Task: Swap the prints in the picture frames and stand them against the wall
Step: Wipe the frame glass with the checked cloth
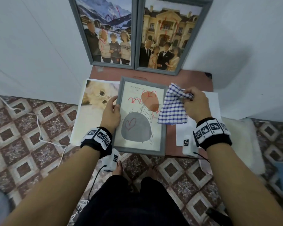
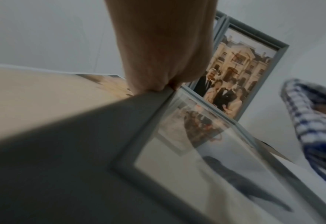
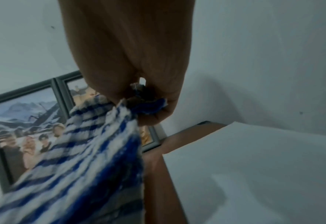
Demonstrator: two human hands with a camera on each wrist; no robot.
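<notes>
A grey picture frame with an abstract print scribbled in red lies on the small brown table. My left hand grips its left rail; the left wrist view shows the fingers on the frame edge. My right hand pinches a blue-and-white checked cloth, which hangs over the frame's right side; the cloth fills the right wrist view. Two grey frames stand against the wall: a mountain family print and a mansion family print. A loose cat print lies under the frame's left side.
White sheets of paper lie on the table's right side. A white cable runs over the patterned tile floor at the left. A white furry cushion sits on the floor to the right. My bare feet stand below the table's front edge.
</notes>
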